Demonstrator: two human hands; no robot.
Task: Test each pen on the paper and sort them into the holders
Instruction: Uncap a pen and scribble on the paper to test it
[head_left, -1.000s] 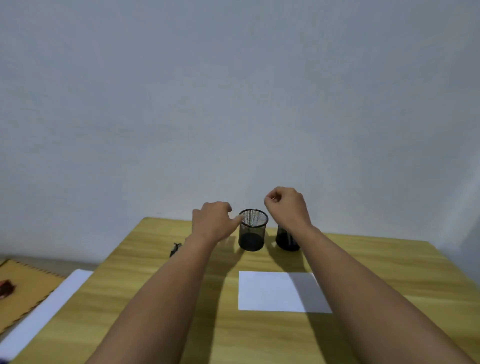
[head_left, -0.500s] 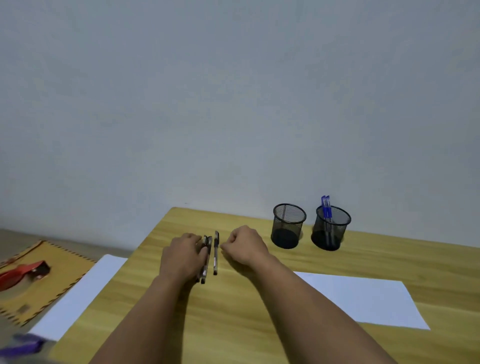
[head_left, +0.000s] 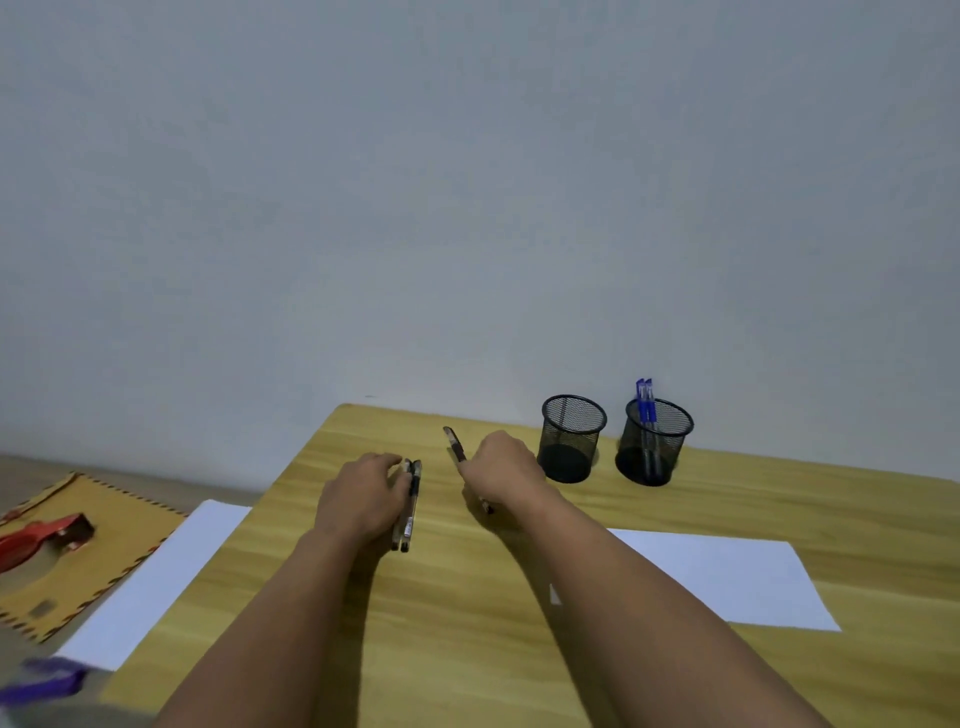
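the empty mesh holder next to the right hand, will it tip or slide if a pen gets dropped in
The empty mesh holder is probably light: thin wire mesh with nothing inside. It stands upright on a flat round base on the smooth wooden table, so it seems likelier to slide than tip. A pen leaning high on its rim, like the blue pens next door, might rock it slightly.

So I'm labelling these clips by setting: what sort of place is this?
Probably a plain desk in a home or office: a wooden table against a bare wall, two mesh pen holders, and a sheet of paper.
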